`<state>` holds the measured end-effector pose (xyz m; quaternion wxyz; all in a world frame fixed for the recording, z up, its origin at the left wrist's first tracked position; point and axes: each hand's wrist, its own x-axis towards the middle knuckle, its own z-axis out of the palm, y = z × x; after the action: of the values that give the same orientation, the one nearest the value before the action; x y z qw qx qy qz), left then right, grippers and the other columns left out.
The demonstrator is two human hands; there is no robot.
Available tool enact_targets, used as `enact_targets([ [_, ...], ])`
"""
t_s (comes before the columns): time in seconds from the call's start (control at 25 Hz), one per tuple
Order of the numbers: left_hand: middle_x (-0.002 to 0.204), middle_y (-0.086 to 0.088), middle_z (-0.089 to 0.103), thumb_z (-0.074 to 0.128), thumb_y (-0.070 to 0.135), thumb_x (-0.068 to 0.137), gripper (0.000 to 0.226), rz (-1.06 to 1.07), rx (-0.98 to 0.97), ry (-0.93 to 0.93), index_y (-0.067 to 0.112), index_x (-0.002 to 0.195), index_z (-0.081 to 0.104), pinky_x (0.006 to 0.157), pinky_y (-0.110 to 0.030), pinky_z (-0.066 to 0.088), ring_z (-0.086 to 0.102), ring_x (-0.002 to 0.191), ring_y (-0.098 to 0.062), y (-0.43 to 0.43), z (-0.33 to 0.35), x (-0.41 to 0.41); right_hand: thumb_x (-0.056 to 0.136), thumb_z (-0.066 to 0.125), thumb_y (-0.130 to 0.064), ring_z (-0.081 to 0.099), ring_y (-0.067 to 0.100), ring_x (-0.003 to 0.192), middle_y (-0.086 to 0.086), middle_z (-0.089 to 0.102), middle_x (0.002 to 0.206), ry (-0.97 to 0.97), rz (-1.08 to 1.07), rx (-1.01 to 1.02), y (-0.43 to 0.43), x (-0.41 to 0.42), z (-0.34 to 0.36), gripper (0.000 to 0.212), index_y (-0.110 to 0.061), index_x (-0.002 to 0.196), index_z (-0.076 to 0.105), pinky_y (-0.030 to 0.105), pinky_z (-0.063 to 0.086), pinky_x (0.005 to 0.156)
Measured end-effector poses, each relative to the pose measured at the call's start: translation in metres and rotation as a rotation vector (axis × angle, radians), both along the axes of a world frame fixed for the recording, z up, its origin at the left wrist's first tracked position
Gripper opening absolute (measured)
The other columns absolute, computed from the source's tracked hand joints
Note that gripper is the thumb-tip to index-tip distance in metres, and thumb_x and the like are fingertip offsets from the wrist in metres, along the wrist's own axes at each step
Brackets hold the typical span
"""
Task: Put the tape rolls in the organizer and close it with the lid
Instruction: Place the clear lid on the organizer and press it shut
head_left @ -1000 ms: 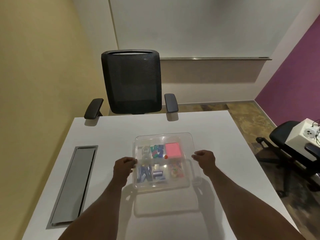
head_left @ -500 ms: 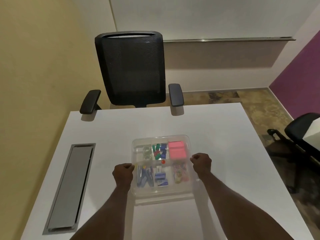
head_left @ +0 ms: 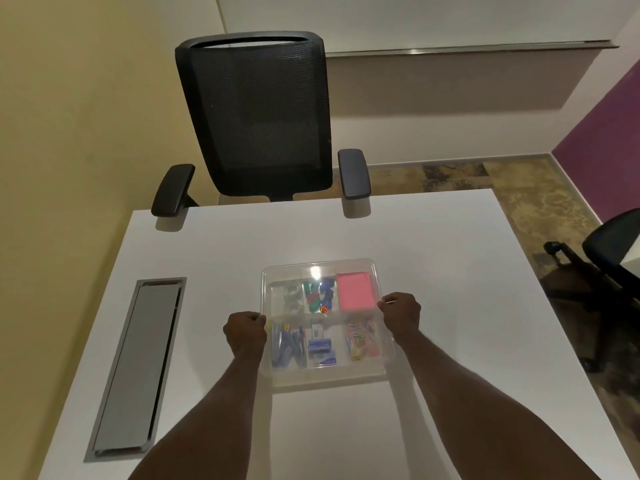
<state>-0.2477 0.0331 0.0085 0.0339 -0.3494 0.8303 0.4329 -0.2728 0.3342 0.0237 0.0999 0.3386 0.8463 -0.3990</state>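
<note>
A clear plastic organizer [head_left: 329, 374] stands on the white table [head_left: 433, 289], split into several compartments. Clear tape rolls [head_left: 293, 297] lie in its far left compartment. The transparent lid [head_left: 318, 268] rests over the organizer. My left hand [head_left: 245, 331] grips the lid's left edge and my right hand [head_left: 400, 311] grips its right edge, both with fingers curled. Other compartments hold coloured clips, a pink note pad [head_left: 355, 291], pens, staple boxes and paper clips.
A black mesh office chair [head_left: 256, 112] stands at the table's far side. A grey cable hatch [head_left: 135, 365] is set into the table on the left. Another dark chair [head_left: 609, 251] stands on the floor at the right.
The lid has come lower and now sits over the organizer, held by both hands at its sides. The view has tilted down and moved closer.
</note>
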Motion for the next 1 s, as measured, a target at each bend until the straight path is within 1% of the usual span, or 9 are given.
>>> enact_targets([
  [0.08, 0.105, -0.028, 0.080, 0.076, 0.003, 0.092, 0.018, 0.008, 0.015, -0.015, -0.009, 0.105, 0.081, 0.094, -0.039, 0.058, 0.077, 0.104, -0.041, 0.000, -0.001, 0.002, 0.091, 0.075, -0.010, 0.071, 0.032, 0.109, 0.017, 0.077, 0.113, -0.003, -0.013, -0.013, 0.000, 0.000, -0.003, 0.020, 0.000, 0.107, 0.079, 0.036, 0.056, 0.097],
  [0.24, 0.105, -0.028, 0.080, 0.075, 0.001, 0.092, 0.016, 0.043, 0.079, -0.036, -0.010, 0.103, 0.081, 0.094, -0.039, 0.059, 0.077, 0.104, -0.040, 0.000, 0.000, 0.005, 0.092, 0.071, -0.007, 0.070, 0.033, 0.112, 0.019, 0.076, 0.115, -0.015, 0.007, -0.041, 0.002, 0.002, -0.005, 0.019, 0.003, 0.107, 0.077, 0.037, 0.057, 0.098],
  [0.36, 0.107, -0.027, 0.080, 0.073, 0.001, 0.092, 0.016, 0.036, 0.086, -0.076, -0.010, 0.103, 0.081, 0.097, -0.043, 0.061, 0.076, 0.107, -0.039, 0.004, 0.004, 0.016, 0.094, 0.068, -0.005, 0.069, 0.035, 0.113, 0.022, 0.074, 0.117, -0.043, 0.013, -0.042, 0.004, 0.014, -0.003, 0.020, 0.006, 0.109, 0.075, 0.038, 0.057, 0.097],
  [0.48, 0.107, -0.026, 0.080, 0.074, 0.002, 0.093, 0.017, 0.027, 0.089, -0.100, -0.009, 0.103, 0.081, 0.098, -0.046, 0.061, 0.076, 0.108, -0.039, 0.010, 0.006, 0.039, 0.095, 0.068, -0.007, 0.069, 0.035, 0.114, 0.022, 0.073, 0.118, -0.064, 0.026, -0.040, 0.011, 0.036, 0.001, 0.021, 0.006, 0.110, 0.074, 0.041, 0.058, 0.098],
  [0.68, 0.107, -0.026, 0.080, 0.074, 0.004, 0.093, 0.016, 0.004, 0.084, -0.133, -0.007, 0.102, 0.082, 0.098, -0.045, 0.061, 0.076, 0.108, -0.039, 0.022, 0.008, 0.088, 0.095, 0.067, -0.008, 0.069, 0.035, 0.111, 0.022, 0.074, 0.116, -0.090, 0.023, -0.017, 0.025, 0.093, 0.003, 0.021, 0.006, 0.109, 0.075, 0.036, 0.056, 0.092],
  [0.88, 0.107, -0.025, 0.081, 0.076, 0.008, 0.093, 0.017, -0.033, 0.044, -0.162, -0.005, 0.102, 0.083, 0.100, -0.047, 0.061, 0.076, 0.108, -0.039, 0.030, 0.007, 0.138, 0.096, 0.066, -0.007, 0.069, 0.036, 0.113, 0.022, 0.074, 0.116, -0.110, 0.019, 0.000, 0.032, 0.143, 0.001, 0.019, 0.005, 0.108, 0.075, 0.039, 0.056, 0.096],
  [1.0, 0.106, -0.024, 0.081, 0.076, 0.009, 0.093, 0.017, -0.046, 0.033, -0.160, -0.004, 0.101, 0.083, 0.098, -0.046, 0.061, 0.076, 0.107, -0.039, 0.032, 0.007, 0.163, 0.095, 0.066, -0.006, 0.069, 0.036, 0.112, 0.021, 0.074, 0.114, -0.110, 0.027, 0.010, 0.036, 0.166, -0.001, 0.018, 0.004, 0.106, 0.075, 0.039, 0.057, 0.095],
])
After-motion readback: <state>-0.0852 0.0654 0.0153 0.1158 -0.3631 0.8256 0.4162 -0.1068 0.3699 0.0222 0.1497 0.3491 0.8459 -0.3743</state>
